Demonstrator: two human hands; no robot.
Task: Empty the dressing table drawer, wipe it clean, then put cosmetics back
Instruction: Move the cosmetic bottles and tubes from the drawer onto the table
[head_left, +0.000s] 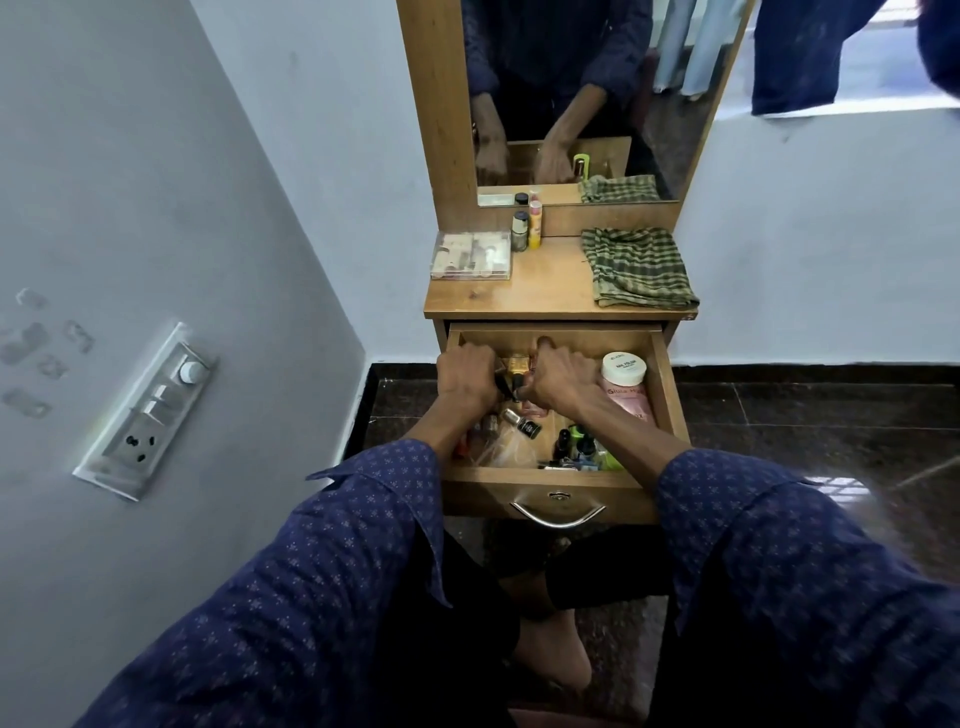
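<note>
The wooden drawer of the dressing table stands pulled out, full of small cosmetics. Both my hands are inside it near the back. My left hand grips small dark bottles. My right hand curls around more small items beside a gold-capped bottle. A pink jar with a white lid lies at the drawer's right. Nail polish bottles and small vials lie in the front half. A green checked cloth rests on the tabletop at the right.
On the tabletop's left sit a clear plastic box, a dark bottle and a yellow tube. A mirror rises behind. A switch panel hangs on the left wall. The drawer handle faces my knees.
</note>
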